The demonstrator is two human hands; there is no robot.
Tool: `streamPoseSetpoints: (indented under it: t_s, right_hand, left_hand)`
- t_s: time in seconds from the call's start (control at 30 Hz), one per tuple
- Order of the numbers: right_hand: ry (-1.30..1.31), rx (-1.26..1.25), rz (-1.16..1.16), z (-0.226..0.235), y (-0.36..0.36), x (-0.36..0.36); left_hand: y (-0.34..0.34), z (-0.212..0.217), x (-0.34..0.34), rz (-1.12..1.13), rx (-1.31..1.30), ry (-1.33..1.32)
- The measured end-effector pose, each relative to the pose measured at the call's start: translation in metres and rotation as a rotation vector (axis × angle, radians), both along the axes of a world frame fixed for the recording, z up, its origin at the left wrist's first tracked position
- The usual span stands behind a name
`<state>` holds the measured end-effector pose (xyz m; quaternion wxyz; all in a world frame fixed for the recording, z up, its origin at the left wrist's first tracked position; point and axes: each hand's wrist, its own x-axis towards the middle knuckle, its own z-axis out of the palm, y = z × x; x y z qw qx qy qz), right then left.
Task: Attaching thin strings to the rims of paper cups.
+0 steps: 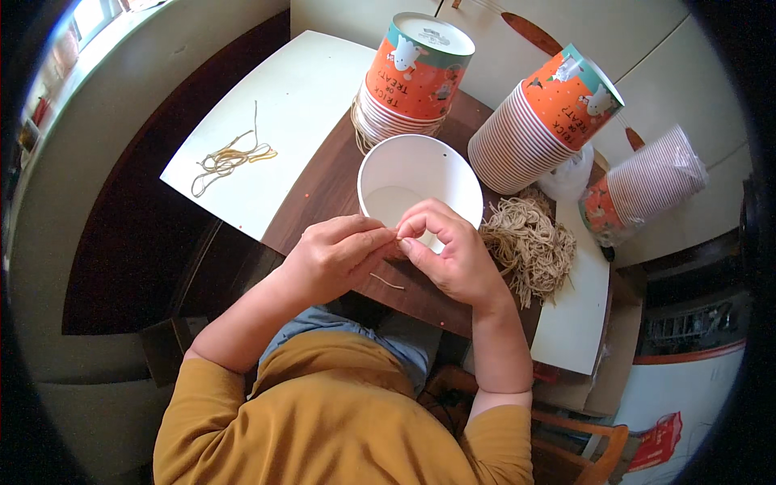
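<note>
Pinching with closed fingertips, the left hand point(343, 252) and the right hand point(443, 257) are meeting at the near side of the white-lined bucket point(458, 182), which is standing upright on the brown tabletop point(319, 190). Whether they are gripping a cord, I cannot tell. If so, a short end may be slipping out; the right wrist, working close, may be dragging the cord pile point(529, 246) into tangles.

Bucket point(404, 171) front partly b/h R hand point(453, 257)
</note>
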<state>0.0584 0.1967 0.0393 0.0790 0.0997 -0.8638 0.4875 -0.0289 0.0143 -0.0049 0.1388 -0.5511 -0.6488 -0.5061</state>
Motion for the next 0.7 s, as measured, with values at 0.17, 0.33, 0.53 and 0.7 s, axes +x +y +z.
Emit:
streamPoseSetpoints:
  t_s: [0.17,0.33,0.53,0.7]
  right_hand:
    - [0.063,0.14,-0.051,0.001,-0.009,0.002]
    - [0.244,0.399,-0.079,-0.007,-0.016,-0.001]
    - [0.406,0.541,-0.142,-0.014,-0.019,-0.002]
    - [0.44,0.639,-0.148,-0.015,-0.012,0.002]
  left_hand:
    - [-0.006,0.001,0.004,0.122,0.044,0.016]
    - [-0.013,0.003,0.013,0.163,0.014,-0.06]
    - [-0.029,0.001,0.016,0.241,-0.091,-0.274]
    - [-0.038,0.004,0.014,-0.011,-0.279,-1.061]
